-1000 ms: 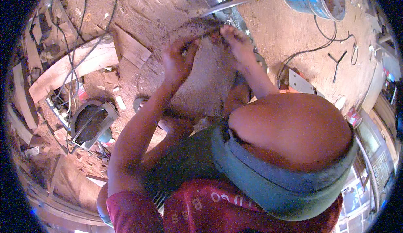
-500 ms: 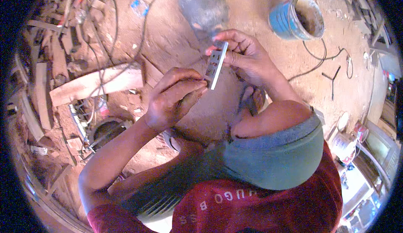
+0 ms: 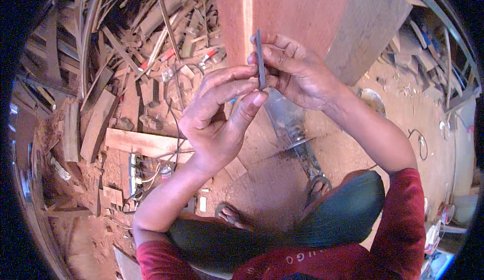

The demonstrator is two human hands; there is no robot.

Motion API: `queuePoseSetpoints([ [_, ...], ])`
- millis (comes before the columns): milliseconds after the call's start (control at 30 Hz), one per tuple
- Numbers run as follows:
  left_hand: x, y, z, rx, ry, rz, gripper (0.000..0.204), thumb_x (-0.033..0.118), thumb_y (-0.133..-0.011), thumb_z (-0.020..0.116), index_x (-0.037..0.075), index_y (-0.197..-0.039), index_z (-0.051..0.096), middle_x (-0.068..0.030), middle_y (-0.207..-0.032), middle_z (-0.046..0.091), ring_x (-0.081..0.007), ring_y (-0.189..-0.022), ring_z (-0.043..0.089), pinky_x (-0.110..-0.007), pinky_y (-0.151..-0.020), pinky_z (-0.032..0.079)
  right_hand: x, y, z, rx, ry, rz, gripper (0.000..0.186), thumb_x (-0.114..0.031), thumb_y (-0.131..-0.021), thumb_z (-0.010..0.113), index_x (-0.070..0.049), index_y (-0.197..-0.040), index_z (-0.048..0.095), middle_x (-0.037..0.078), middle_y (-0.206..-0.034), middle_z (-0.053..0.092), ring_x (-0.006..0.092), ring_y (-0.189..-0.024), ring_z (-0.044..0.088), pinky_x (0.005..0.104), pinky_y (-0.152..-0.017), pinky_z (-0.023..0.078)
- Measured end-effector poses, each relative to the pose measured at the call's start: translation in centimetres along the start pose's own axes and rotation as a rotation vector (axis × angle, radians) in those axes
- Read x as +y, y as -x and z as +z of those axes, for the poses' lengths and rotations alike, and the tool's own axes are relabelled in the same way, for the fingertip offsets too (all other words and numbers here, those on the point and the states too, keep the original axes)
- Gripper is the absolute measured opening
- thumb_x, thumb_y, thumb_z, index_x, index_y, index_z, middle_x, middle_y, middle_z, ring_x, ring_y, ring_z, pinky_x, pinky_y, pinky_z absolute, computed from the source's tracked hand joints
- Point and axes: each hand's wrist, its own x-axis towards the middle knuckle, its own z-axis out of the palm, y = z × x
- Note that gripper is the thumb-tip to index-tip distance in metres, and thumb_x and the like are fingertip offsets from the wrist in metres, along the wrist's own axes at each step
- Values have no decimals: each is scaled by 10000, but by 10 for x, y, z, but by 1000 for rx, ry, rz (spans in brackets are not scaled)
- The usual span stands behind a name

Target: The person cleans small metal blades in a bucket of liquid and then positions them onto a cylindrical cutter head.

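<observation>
A thin, flat grey metal blade (image 3: 260,60) stands edge-on and upright in front of me. My right hand (image 3: 295,73) pinches it from the right side. My left hand (image 3: 219,113) is raised beside it, its thumb and fingertips touching the blade's lower part. Both hands are held up in front of a large reddish wooden beam (image 3: 282,13). Below the hands, a power tool with a clear plastic body and a round disc (image 3: 292,134) lies on the sawdust floor between my sandalled feet.
A heap of wood offcuts and strips (image 3: 126,43) fills the upper left. A plank (image 3: 141,144) and a power strip with cables (image 3: 135,174) lie on the floor at left. A loose cable (image 3: 421,141) lies at right on the sawdust.
The view has swung: the blue bucket is gone and the big beam and scrap pile now fill the top. The blade has turned from tilted flat to edge-on, still held between both hands.
</observation>
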Motion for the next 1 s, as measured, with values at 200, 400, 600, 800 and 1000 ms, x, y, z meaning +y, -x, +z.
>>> queuePoseSetpoints([
  [200, 7, -27, -17, 209, -25, 154, 183, 6, -766, 714, -22, -941, 670, -159, -979, 661, -239, -964, 620, -319, -848, 478, -11, -40, 32, -124, 3, -24, 250, -190, -936, 528, -58, -1147, 549, 44, -1003, 638, 112, -881, 631, 254, -748, 552],
  [400, 16, -39, -29, 288, -33, 251, 163, 37, -828, 661, -38, -972, 657, -148, -996, 658, -224, -953, 618, -310, -857, 474, -7, -49, 69, -99, -117, -90, 211, -197, -932, 541, -24, -1043, 586, 49, -898, 655, 123, -817, 641, 253, -755, 558],
  [600, 24, -44, -35, 290, -138, 297, 159, 39, -851, 635, -40, -989, 648, -146, -1014, 654, -216, -954, 613, -306, -874, 463, -6, -58, 77, -164, -177, -103, 175, -169, -927, 545, -47, -1047, 584, 39, -919, 646, 121, -825, 637, 259, -764, 559],
  [800, 30, -49, -30, 358, -114, 273, 170, 9, -775, 709, -19, -941, 681, -150, -968, 663, -231, -945, 621, -306, -864, 472, -6, -64, 75, -209, -203, -120, 172, -172, -911, 573, -57, -1038, 587, 31, -932, 644, 119, -849, 630, 262, -774, 554],
  [1000, 38, -52, -30, 353, -242, 250, 183, 8, -783, 702, -14, -963, 676, -148, -974, 660, -231, -955, 616, -303, -860, 471, -7, -68, 78, -233, -163, -153, 164, -182, -914, 569, -55, -1012, 604, 30, -943, 647, 124, -868, 628, 265, -792, 540],
])
